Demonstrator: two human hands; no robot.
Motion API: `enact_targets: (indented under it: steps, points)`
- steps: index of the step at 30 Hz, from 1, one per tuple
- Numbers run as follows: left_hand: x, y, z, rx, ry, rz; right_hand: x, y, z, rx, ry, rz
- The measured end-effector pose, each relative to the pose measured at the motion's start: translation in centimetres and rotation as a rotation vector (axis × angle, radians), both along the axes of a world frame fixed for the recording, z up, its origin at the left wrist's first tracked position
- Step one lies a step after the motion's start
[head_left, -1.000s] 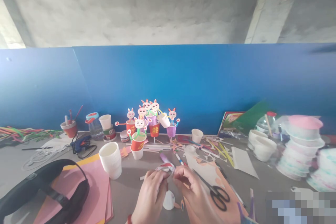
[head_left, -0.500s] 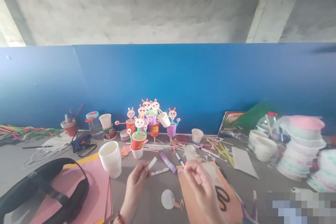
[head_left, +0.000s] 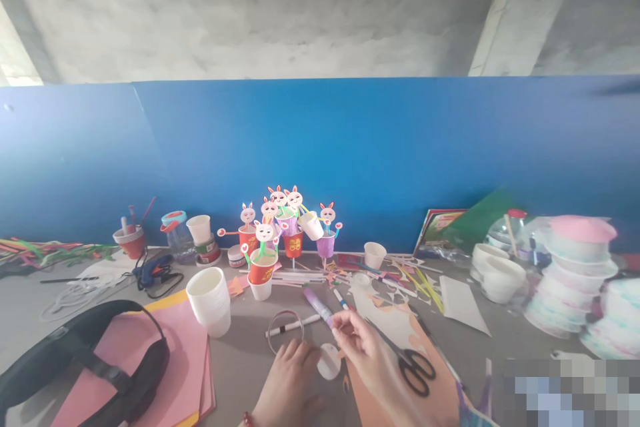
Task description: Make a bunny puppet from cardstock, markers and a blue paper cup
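My left hand is low over the table, palm down, with its fingers stretched forward and slightly blurred. Just beyond its fingertips is a thin ring that looks like a roll of tape, overlapping a white marker. To the right, my right hand is closed in a pinch; anything between thumb and forefinger is too small to make out. Between both hands lies a round white paper disc. A purple glue stick and a blue-and-white marker lie past the right fingertips.
Black-handled scissors rest on orange paper. Left are a stack of white paper cups, pink paper and a black headset. Rabbit-faced cup figures stand before a blue partition. Painted cups are stacked right.
My left hand has moved down and right and no longer pinches the white strip-like thing; the ring now shows beyond it. My right hand has shifted left, uncovering the scissors, and the disc has moved slightly.
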State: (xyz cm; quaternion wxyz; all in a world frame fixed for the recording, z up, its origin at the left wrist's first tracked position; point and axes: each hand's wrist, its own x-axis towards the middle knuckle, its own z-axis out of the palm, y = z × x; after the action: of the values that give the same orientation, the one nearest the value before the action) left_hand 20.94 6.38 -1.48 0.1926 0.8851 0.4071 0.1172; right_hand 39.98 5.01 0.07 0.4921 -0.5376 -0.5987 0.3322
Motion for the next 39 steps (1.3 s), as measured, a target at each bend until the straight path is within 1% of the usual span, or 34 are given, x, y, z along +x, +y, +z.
enact_targets:
  steps: [2,4,8,12,15,19,22,25,28,31,33,35,39]
  points:
    - [0.3,0.0,0.0,0.003,0.035,0.010,0.2,0.1,-0.6,-0.009,-0.003,0.000]
    - [0.7,0.1,0.0,0.015,0.040,0.027,0.4,0.4,-1.1,-0.004,0.000,-0.029]
    - [2.5,0.7,0.4,0.032,0.017,0.082,0.5,0.8,-1.6,0.011,0.008,-0.064]
    - [4.0,1.4,0.5,0.017,0.004,0.037,0.5,0.9,-1.8,0.005,0.007,-0.060]
    - [3.9,1.4,0.4,-0.002,-0.060,0.022,0.7,0.9,-2.1,-0.007,0.014,-0.078]
    - [2.6,1.2,0.2,-0.041,-0.226,0.087,0.7,1.0,-2.2,0.002,0.036,-0.109]
    - [1.7,1.6,-0.1,-0.123,-0.396,0.172,0.5,0.7,-1.9,0.021,0.104,-0.098]
    - [1.3,2.2,-0.5,-0.294,-0.587,0.242,0.3,0.1,-1.2,0.026,0.214,-0.035]
    - [1.4,2.5,-0.9,-0.495,-0.767,0.274,-0.1,-0.4,-0.4,0.011,0.266,0.034]
    - [1.5,2.2,-0.9,-0.621,-0.908,0.302,-0.5,-0.7,0.0,-0.013,0.292,0.108]
    - [1.5,1.9,-0.7,-0.664,-0.970,0.315,-0.7,-0.6,-0.3,-0.004,0.288,0.116]
    - [1.5,1.7,-0.5,-0.675,-1.025,0.311,-0.7,-0.5,-0.9,0.013,0.275,0.094]
    - [1.5,1.6,-0.4,-0.652,-1.115,0.225,-0.7,-0.3,-1.7,0.046,0.268,0.073]
